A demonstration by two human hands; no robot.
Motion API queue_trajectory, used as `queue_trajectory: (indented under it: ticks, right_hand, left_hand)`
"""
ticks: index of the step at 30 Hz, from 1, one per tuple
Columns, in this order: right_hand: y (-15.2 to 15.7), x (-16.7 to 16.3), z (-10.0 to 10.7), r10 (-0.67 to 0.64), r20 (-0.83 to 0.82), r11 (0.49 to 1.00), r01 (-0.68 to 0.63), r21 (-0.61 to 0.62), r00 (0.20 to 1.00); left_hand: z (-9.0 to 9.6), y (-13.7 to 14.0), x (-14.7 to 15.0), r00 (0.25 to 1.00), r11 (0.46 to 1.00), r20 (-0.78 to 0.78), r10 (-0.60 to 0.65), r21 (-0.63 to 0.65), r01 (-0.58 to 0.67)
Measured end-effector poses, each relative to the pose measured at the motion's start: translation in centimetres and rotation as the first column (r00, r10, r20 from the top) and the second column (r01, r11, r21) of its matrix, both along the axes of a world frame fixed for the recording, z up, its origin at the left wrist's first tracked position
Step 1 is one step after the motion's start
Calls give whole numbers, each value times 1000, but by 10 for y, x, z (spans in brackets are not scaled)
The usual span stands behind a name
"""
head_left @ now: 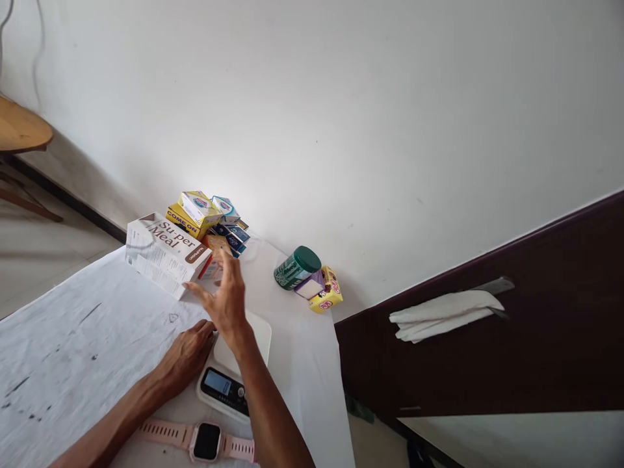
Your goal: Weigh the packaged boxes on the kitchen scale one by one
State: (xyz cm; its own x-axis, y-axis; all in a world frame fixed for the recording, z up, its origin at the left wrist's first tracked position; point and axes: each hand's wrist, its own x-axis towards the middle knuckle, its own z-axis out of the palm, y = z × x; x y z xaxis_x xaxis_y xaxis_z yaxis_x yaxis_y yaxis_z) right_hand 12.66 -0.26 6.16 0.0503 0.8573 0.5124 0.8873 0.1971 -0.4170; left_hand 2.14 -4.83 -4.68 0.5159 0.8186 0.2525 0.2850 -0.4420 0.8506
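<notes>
My right hand is raised over the far part of a white kitchen scale, thumb and fingers apart with nothing between them. Its thumb tip is near the lower right corner of a white "Su-per Meal" box. An orange box lies just beyond the fingers, partly covered. My left hand rests low at the scale's left edge, fingers bent and pressed together. Whatever those fingers hold, if anything, is hidden. The scale's lit display appears to read 0; my right forearm covers part of the scale.
Behind the white box are stacked yellow boxes, a white-and-blue box and dark blue boxes. A green jar, a purple box and a yellow pack stand near the table's right edge. A pink smartwatch lies in front.
</notes>
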Motion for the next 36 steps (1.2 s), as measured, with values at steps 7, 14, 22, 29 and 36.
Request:
queue_trajectory:
  ticks: [7,14,22,29,36]
  right_hand:
    - [26,165,33,-595,-25,801,595,69,804]
    - [76,233,32,-697,109,691,705,-161,708]
    - [69,220,37,-638,194,720,666,-194,745]
    - [-9,198,69,-355,112,935,353,34,928]
    - [-100,141,76,2,218,1000,-2,-4,976]
  left_hand:
    - [2,0,2,999,1000,-37,-2,-17,1]
    - [9,-1,3,1000,1000,-29,0,-26,-1]
    - [22,0,0,997,996,-68,-44,-75,39]
    - [22,-1,-1,993,996,-91,-74,-46,70]
    - [19,-3,-4,992,994,-61,-106,-1,107]
